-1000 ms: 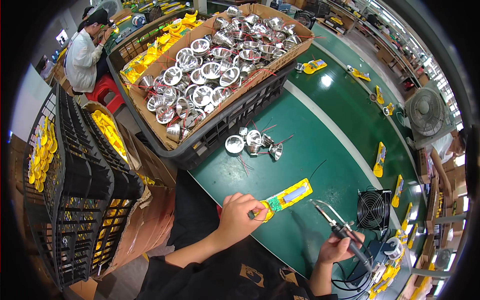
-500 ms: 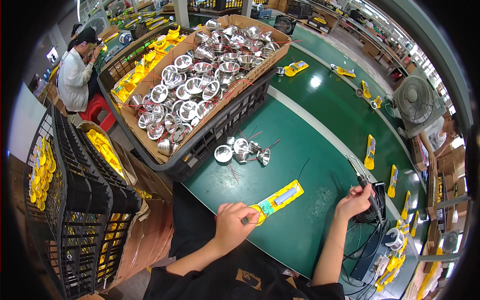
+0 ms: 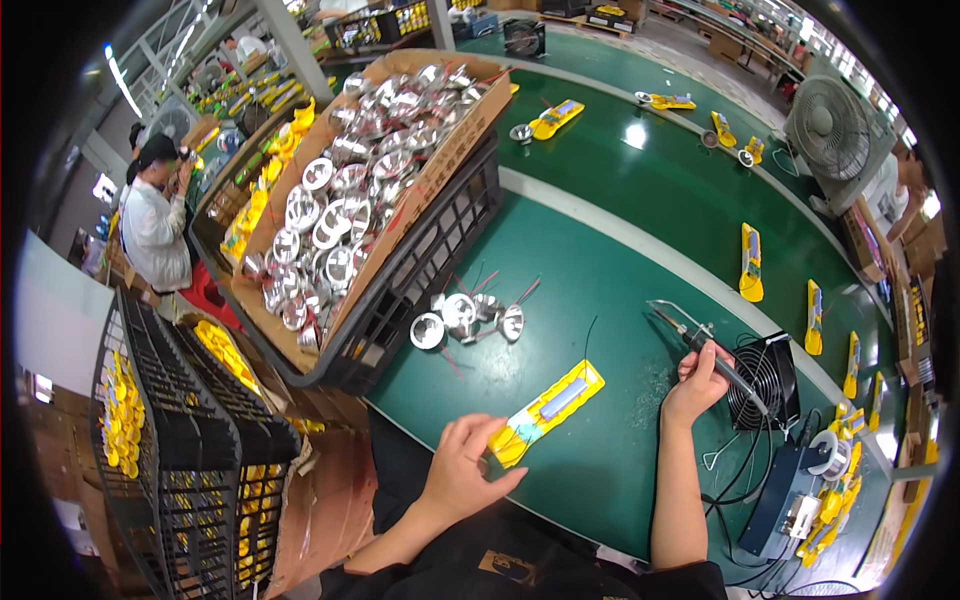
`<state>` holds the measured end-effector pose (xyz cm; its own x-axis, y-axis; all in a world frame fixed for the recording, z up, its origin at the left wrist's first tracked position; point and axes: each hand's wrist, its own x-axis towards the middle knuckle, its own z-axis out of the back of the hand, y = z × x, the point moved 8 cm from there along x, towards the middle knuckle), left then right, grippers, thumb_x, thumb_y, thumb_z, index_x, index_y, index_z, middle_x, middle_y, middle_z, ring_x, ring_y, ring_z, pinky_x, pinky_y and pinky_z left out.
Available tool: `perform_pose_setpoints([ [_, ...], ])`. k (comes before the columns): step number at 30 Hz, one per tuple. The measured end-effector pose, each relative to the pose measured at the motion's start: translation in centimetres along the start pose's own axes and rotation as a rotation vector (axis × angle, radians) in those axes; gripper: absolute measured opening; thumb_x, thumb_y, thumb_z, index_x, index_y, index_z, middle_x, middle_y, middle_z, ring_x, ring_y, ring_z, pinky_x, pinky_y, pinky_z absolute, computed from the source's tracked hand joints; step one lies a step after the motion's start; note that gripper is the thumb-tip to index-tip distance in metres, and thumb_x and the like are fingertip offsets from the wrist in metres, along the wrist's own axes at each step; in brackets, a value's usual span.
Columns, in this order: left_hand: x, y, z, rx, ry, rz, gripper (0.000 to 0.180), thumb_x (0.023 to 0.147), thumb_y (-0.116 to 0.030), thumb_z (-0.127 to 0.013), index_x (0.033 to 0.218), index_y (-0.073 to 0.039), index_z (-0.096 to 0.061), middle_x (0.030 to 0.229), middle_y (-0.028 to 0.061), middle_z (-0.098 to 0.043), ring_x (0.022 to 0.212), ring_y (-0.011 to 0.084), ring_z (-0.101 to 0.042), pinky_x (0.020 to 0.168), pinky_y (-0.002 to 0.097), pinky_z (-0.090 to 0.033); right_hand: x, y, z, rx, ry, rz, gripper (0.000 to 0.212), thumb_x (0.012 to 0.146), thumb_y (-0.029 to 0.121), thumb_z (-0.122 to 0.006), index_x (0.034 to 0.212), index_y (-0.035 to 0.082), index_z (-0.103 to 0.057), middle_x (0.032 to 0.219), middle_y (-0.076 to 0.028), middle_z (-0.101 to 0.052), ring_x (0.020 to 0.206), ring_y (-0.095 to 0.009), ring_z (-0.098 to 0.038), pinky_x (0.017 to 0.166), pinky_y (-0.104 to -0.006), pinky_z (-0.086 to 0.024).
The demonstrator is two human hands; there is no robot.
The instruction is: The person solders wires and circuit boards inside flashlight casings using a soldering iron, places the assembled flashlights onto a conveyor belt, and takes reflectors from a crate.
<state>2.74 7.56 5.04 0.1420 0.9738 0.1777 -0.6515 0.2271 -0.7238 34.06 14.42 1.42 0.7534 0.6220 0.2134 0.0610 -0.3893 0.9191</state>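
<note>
My right hand (image 3: pixel 698 385) grips a soldering iron (image 3: pixel 741 382) by its dark handle, with the bent metal tip over the green tabletop, pointing up and left. A long yellow plastic housing (image 3: pixel 582 397) lies slanted on the table, bearing a blue-violet cylinder, a small green board and a thin dark wire. Beside its near end is my left hand (image 3: pixel 462 470), thumb and fingers apart around nothing. Whether the fingertips touch the housing I cannot tell. Farther off, several silver reflector cups (image 3: pixel 459 312) with red wires sit in a cluster.
A cardboard box (image 3: pixel 432 165) heaped with reflectors stands in a black crate (image 3: pixel 425 265) at left. More crates (image 3: pixel 175 430) hold yellow parts. At right are a coil-grilled black fan (image 3: pixel 765 385), a blue box (image 3: pixel 778 500) and a wire spool (image 3: pixel 830 455). Yellow housings lie along the green conveyor (image 3: pixel 650 180).
My left fingers were pinched at the housing's near end and have now spread apart. The soldering iron's tip has swung left, toward the table's middle. The whole view has shifted slightly.
</note>
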Motion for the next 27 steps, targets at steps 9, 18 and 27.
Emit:
perform_pose_setpoints([
  [9, 8.5, -0.9, -4.8, 0.172, 0.061, -0.015, 0.053, 0.067, -0.021, -0.07, 0.108, 0.004, -0.048, 0.097, 0.013, -0.051, 0.077, 0.0186, -0.054, 0.063, 0.0269, -0.046, 0.9, -0.8, 1.0, 0.02, -0.107, -0.02, 0.013, 0.085, 0.015, -0.05, 0.084, 0.003, -0.046, 0.056, 0.0, -0.046, 0.046, -0.003, -0.039, 0.041, -0.0152, -0.027],
  [18, 31.4, -3.9, -13.8, 0.208, -0.084, -0.188, 0.05, 0.062, -0.033, -0.071, 0.094, 0.003, -0.056, 0.089, 0.0211, -0.055, 0.087, 0.0323, -0.053, 0.077, 0.0371, -0.042, 1.4, -0.9, 1.4, 0.038, -0.11, 0.053, 0.013, 0.083, 0.013, -0.051, 0.085, 0.001, -0.045, 0.06, -0.001, -0.048, 0.049, -0.005, -0.042, 0.044, -0.0171, -0.032],
  [27, 38.5, -12.1, -18.8, 0.408, -0.342, -0.289, 0.068, 0.061, -0.03, -0.069, 0.115, -0.003, -0.038, 0.102, 0.014, -0.05, 0.098, 0.0297, -0.046, 0.077, 0.0442, -0.038, 0.9, -1.1, 1.4, -0.119, -0.042, 0.102, 0.013, 0.079, 0.007, -0.056, 0.085, -0.001, -0.049, 0.072, -0.004, -0.049, 0.053, -0.006, -0.048, 0.047, -0.0183, -0.04],
])
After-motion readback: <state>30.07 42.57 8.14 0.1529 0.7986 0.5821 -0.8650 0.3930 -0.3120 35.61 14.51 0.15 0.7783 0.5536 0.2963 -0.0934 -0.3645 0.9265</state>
